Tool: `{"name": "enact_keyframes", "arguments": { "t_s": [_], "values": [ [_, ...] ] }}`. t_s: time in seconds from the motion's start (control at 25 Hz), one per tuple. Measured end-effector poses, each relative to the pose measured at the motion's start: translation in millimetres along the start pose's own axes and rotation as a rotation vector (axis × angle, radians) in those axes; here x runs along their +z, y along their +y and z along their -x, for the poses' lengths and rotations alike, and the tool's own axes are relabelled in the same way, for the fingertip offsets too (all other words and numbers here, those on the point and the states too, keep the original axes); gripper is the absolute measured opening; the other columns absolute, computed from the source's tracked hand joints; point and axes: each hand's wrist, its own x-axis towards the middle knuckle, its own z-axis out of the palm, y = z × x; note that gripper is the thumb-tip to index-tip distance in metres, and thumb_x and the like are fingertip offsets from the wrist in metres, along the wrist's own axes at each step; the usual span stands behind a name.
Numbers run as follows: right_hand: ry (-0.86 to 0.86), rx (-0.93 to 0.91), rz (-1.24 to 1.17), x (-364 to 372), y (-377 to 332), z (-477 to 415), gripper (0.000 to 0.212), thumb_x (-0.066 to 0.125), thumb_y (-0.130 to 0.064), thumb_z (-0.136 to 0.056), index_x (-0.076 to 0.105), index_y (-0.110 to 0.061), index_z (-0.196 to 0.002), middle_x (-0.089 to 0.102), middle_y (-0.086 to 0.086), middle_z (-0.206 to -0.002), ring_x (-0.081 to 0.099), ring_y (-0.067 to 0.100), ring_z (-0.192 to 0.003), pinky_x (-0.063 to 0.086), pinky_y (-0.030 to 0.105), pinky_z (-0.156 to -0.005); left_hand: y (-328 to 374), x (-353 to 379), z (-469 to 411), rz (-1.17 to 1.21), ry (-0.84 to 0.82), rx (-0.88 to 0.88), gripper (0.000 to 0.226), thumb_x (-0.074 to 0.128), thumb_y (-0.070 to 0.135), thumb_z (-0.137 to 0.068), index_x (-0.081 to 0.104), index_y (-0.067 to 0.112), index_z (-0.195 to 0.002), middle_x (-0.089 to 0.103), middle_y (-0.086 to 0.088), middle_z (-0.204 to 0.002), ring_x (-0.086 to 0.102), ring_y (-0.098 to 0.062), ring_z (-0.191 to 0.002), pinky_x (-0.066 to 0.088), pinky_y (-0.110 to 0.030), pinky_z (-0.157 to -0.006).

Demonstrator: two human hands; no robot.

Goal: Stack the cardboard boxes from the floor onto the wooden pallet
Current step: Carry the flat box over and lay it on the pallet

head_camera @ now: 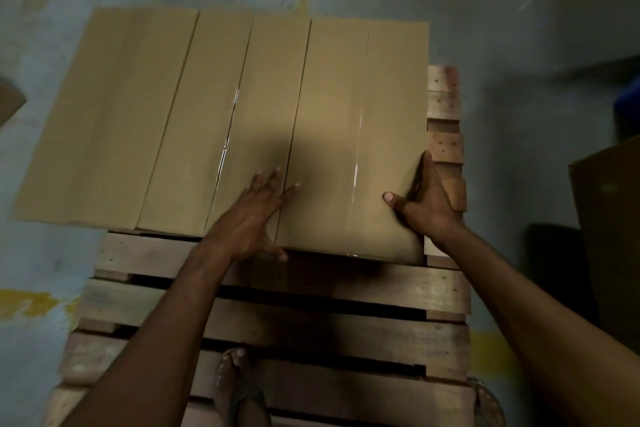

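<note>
Got the rightmost box (pixel 353 135) on the far half of the pallet (pixel 311 291), snug against the other boxes (pixel 156 114). Pressing left hand (pixel 252 222) flat on top, fingers spread; gripping its right edge with right hand (pixel 427 208). Bare slats nearside.

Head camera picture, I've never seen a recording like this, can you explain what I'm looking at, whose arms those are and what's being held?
There is no machine here: the single picture comes from a camera worn on a person's head, looking down at their own arms. The slatted wooden pallet lies on a painted floor, with a row of cardboard boxes side by side on its far part. The left hand lies flat, fingers spread, on the box tops. The right hand holds the rightmost box at its right edge, thumb on top, fingers along the side. A sandalled foot shows at the bottom.
</note>
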Motion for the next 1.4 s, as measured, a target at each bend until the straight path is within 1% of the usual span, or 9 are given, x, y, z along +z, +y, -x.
{"name": "enact_keyframes", "arguments": {
  "t_s": [0.2,0.4,0.52,0.68,0.96,1.12,1.2,1.28,1.4],
  "values": [
    [-0.016,0.002,0.021,-2.6,4.3,0.1,0.123,0.088,-0.038,-0.075,0.003,-0.03,-0.164,0.028,-0.003,-0.166,0.031,0.017,-0.15,0.032,0.046,-0.123,3.8,-2.8,4.0,0.007,0.012,0.003,0.138,0.093,0.055,-0.058,0.002,0.042,-0.16,-0.021,0.004,-0.166,-0.018,-0.032,-0.155,0.011,-0.048,-0.126],
    [-0.036,0.013,0.038,0.7,2.9,-6.5,0.128,0.086,-0.049,-0.067,0.004,-0.034,-0.163,0.029,-0.005,-0.166,0.033,0.018,-0.15,0.033,0.047,-0.123,-1.9,-4.6,9.3,-0.002,0.068,0.011,0.133,0.092,0.055,-0.061,0.005,0.038,-0.161,-0.017,0.001,-0.168,-0.015,-0.032,-0.156,0.013,-0.049,-0.128],
    [-0.015,0.005,0.041,6.0,1.2,-11.3,0.128,0.085,-0.055,-0.06,0.01,-0.034,-0.162,0.034,-0.009,-0.164,0.037,0.017,-0.147,0.036,0.046,-0.121,-3.5,-7.6,12.7,0.022,0.067,-0.002,0.13,0.092,0.051,-0.064,0.008,0.036,-0.162,-0.015,0.001,-0.169,-0.015,-0.032,-0.156,0.012,-0.048,-0.127],
    [-0.016,-0.01,0.056,13.7,-3.6,-10.9,0.128,0.084,-0.052,-0.063,0.006,-0.032,-0.163,0.031,-0.007,-0.165,0.034,0.018,-0.149,0.035,0.047,-0.121,-2.1,-12.9,18.2,0.067,0.058,-0.013,0.127,0.093,0.041,-0.066,0.01,0.034,-0.162,-0.012,0.0,-0.17,-0.016,-0.032,-0.156,0.01,-0.047,-0.126],
    [-0.028,-0.049,0.027,15.4,-9.3,-17.3,0.117,0.086,-0.048,-0.062,0.019,-0.035,-0.157,0.042,-0.007,-0.156,0.044,0.018,-0.141,0.043,0.049,-0.116,-9.5,-13.0,13.3,0.107,0.043,-0.033,0.131,0.095,0.042,-0.062,0.01,0.037,-0.162,-0.013,0.003,-0.169,-0.017,-0.031,-0.156,0.011,-0.049,-0.126],
    [-0.051,-0.047,0.041,14.6,-9.3,-19.4,0.117,0.087,-0.047,-0.065,0.018,-0.034,-0.158,0.043,-0.007,-0.155,0.044,0.017,-0.14,0.043,0.049,-0.116,-10.7,-12.8,12.9,0.12,0.025,-0.061,0.134,0.096,0.041,-0.061,0.01,0.036,-0.163,-0.012,0.002,-0.17,-0.018,-0.031,-0.155,0.008,-0.046,-0.124],
    [-0.016,-0.047,0.098,15.5,-15.1,-13.4,0.111,0.087,-0.041,-0.072,0.02,-0.025,-0.158,0.044,-0.003,-0.155,0.045,0.021,-0.14,0.043,0.047,-0.115,-5.4,-11.6,11.9,0.106,0.019,-0.09,0.135,0.097,0.037,-0.06,0.01,0.034,-0.164,-0.012,0.001,-0.17,-0.016,-0.033,-0.156,0.01,-0.046,-0.124],
    [0.04,-0.027,0.212,19.0,-28.8,-2.6,0.094,0.085,-0.034,-0.078,0.031,-0.017,-0.153,0.046,0.004,-0.153,0.047,0.027,-0.138,0.044,0.045,-0.112,3.0,-10.3,13.7,0.096,0.015,-0.153,0.134,0.097,0.031,-0.063,0.011,0.03,-0.164,-0.008,-0.001,-0.172,-0.01,-0.034,-0.157,0.015,-0.046,-0.124],
    [-0.028,0.039,0.344,17.2,-42.0,33.1,0.077,0.083,-0.032,-0.079,0.045,-0.014,-0.143,0.046,0.008,-0.15,0.049,0.029,-0.134,0.046,0.043,-0.11,31.6,-16.2,33.6,0.149,0.02,-0.244,0.114,0.091,0.024,-0.074,0.021,0.021,-0.163,0.014,-0.008,-0.171,0.016,-0.032,-0.157,0.025,-0.042,-0.123]
  ]
}}
